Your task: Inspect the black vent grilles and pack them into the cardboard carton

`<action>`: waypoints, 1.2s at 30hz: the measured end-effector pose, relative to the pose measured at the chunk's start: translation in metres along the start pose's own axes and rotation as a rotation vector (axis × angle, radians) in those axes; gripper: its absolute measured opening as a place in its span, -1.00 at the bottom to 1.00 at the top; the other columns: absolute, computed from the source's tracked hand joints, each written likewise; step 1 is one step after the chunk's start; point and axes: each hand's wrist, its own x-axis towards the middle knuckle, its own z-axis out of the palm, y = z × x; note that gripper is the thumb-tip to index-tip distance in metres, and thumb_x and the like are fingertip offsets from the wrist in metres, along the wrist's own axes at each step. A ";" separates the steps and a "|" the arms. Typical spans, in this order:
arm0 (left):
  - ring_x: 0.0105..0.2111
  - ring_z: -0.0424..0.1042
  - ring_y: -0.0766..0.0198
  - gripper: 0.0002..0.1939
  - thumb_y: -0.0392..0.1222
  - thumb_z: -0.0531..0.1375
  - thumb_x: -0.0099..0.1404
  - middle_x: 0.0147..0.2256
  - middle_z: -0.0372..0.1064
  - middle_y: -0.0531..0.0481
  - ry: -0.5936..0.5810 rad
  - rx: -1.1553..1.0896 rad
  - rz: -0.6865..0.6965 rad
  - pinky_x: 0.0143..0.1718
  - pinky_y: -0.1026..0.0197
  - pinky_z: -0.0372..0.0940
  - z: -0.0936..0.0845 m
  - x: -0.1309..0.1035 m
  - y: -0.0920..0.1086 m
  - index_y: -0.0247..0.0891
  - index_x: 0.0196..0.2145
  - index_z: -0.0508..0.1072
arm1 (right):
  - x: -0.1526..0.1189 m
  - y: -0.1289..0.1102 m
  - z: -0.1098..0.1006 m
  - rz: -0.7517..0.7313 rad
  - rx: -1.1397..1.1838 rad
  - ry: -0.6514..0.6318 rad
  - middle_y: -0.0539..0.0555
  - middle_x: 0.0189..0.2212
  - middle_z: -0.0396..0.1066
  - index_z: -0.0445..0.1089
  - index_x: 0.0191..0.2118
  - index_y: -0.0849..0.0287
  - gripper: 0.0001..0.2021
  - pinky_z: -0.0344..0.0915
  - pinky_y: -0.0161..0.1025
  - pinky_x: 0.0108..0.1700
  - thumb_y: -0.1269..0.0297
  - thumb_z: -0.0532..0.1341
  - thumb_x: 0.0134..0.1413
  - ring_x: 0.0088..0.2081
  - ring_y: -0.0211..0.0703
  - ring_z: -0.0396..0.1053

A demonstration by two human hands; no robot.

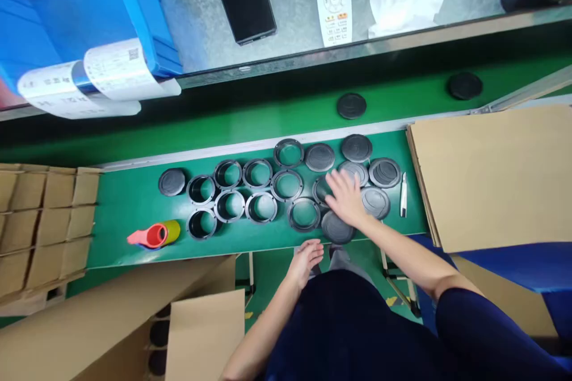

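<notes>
Head view: your left hand [307, 261] is by the near edge of the green table [129, 202], fingers loosely bent, looks empty. Your right hand [346, 197] is spread over black discs [338, 228] (blurry, can't tell contact), nothing visibly gripped. Black rings [195, 224] left of it; farther, remote [333, 7] on grey shelf [295, 6].

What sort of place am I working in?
Likely a factory or workshop bench: matching black rings and black discs laid out on a green worktop, flat cardboard piled at the right, and a utility knife.
</notes>
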 end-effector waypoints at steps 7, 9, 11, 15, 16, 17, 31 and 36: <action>-0.18 0.55 0.12 -0.51 0.11 0.52 -0.04 -0.20 0.57 -0.15 0.066 -0.004 -0.008 -0.10 0.15 0.38 -0.037 0.001 0.026 -0.20 -0.22 0.62 | 0.243 0.148 -0.037 0.606 0.612 0.390 0.46 0.12 0.29 0.35 0.13 0.32 -0.37 0.05 0.55 0.28 -0.20 0.01 0.35 0.28 0.44 0.17; -0.17 0.54 0.12 -0.53 0.11 0.52 -0.02 -0.19 0.57 -0.13 0.067 -0.017 0.034 -0.11 0.15 0.37 -0.042 -0.004 0.040 -0.18 -0.21 0.63 | 0.261 0.158 -0.033 0.623 0.792 0.316 0.27 -0.12 0.37 0.40 -0.09 0.15 -0.44 0.30 0.51 0.13 -0.30 0.09 0.26 0.08 0.31 0.39; -0.17 0.53 0.12 -0.58 0.08 0.50 0.03 -0.21 0.56 -0.11 0.049 -0.024 0.094 -0.11 0.15 0.37 -0.037 -0.007 0.059 -0.17 -0.20 0.63 | 0.258 0.147 -0.028 0.648 0.965 0.316 0.12 -0.32 0.32 0.32 -0.29 0.07 -0.49 0.43 0.40 0.05 -0.34 0.24 0.12 -0.14 0.11 0.47; -0.03 0.51 0.06 -0.55 0.00 0.49 0.08 -0.13 0.55 -0.12 -0.090 -0.163 0.276 0.07 0.07 0.35 0.001 -0.003 0.109 -0.15 -0.08 0.60 | 0.195 0.072 -0.022 0.649 1.295 0.282 -0.10 -0.51 0.22 0.10 -0.44 0.07 -0.37 0.58 0.09 -0.11 -0.17 0.53 -0.23 -0.43 -0.23 0.38; 0.06 0.48 0.03 -0.48 0.01 0.48 0.09 -0.03 0.53 -0.13 -0.154 -0.249 0.315 0.13 0.01 0.33 0.013 0.000 0.123 -0.11 0.00 0.56 | 0.169 0.047 -0.022 0.638 1.374 0.210 -0.12 -0.51 0.23 0.10 -0.44 0.08 -0.37 0.59 0.01 -0.15 -0.11 0.56 -0.26 -0.45 -0.26 0.37; 0.14 0.43 -0.01 -0.42 0.06 0.45 0.13 0.09 0.48 -0.12 -0.227 -0.347 0.341 0.19 -0.07 0.30 0.026 0.003 0.135 -0.03 0.10 0.50 | 0.140 0.021 -0.023 0.633 1.448 0.124 -0.13 -0.50 0.24 0.12 -0.43 0.09 -0.39 0.59 -0.06 -0.19 -0.06 0.58 -0.26 -0.45 -0.28 0.37; 0.23 0.38 -0.07 -0.48 0.08 0.02 0.45 0.13 0.49 -0.11 -0.493 -0.511 0.312 0.28 -0.23 0.22 0.092 -0.045 0.102 -0.13 0.26 0.39 | -0.023 -0.045 -0.107 -0.158 0.338 -0.014 0.19 0.24 0.20 0.57 0.12 -0.07 -0.54 -0.01 0.35 0.35 -0.06 0.01 0.41 0.30 0.29 0.04; 0.20 0.40 -0.16 -0.42 0.17 0.02 0.43 0.15 0.47 -0.19 -0.506 -0.450 0.292 0.24 -0.35 0.20 0.106 -0.065 0.074 -0.14 0.26 0.39 | -0.047 -0.038 -0.116 -0.136 0.514 -0.089 0.17 0.24 0.26 0.61 0.05 -0.01 -0.34 0.02 0.23 0.38 -0.13 -0.20 0.47 0.30 0.18 0.12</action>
